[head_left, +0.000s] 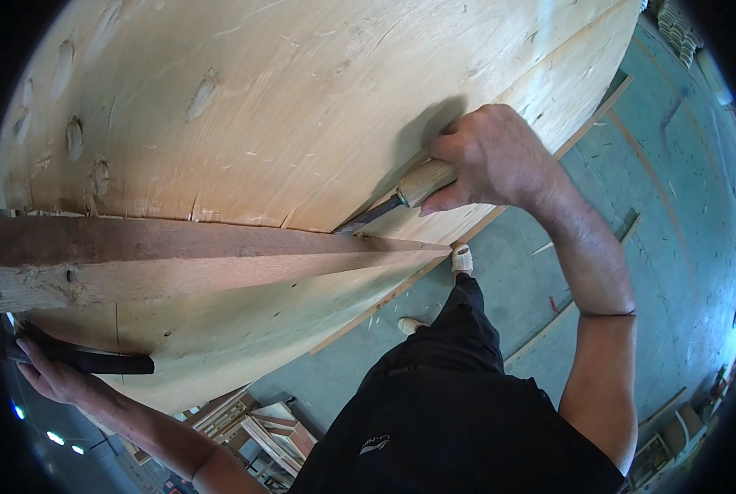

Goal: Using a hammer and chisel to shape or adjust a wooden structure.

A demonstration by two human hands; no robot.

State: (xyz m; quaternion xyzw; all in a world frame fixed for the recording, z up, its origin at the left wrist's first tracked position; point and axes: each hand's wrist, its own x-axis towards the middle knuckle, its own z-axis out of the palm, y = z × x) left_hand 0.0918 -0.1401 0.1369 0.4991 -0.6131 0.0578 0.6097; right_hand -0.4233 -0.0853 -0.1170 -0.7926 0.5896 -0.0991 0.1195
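Observation:
My right hand (491,156) is closed around the wooden handle of a chisel (376,212). The chisel's dark metal blade slants down to the left. Its tip meets the seam where a long wooden beam (220,247) lies against a large pale plywood panel (302,107). At the far left, below the beam's end, my left hand (51,375) is closed on a tool with a black handle (113,360). The handle's butt points right, over my wrist. The tool's other end is lost at the dark rim, and part of the grip is hidden.
Slits and dents mark the panel's surface, and a wooden strip (384,302) runs along its edge. My feet in light shoes (462,259) stand on a green-grey floor (540,280) with thin wood strips. Stacked wooden pieces (277,432) lie at the lower left.

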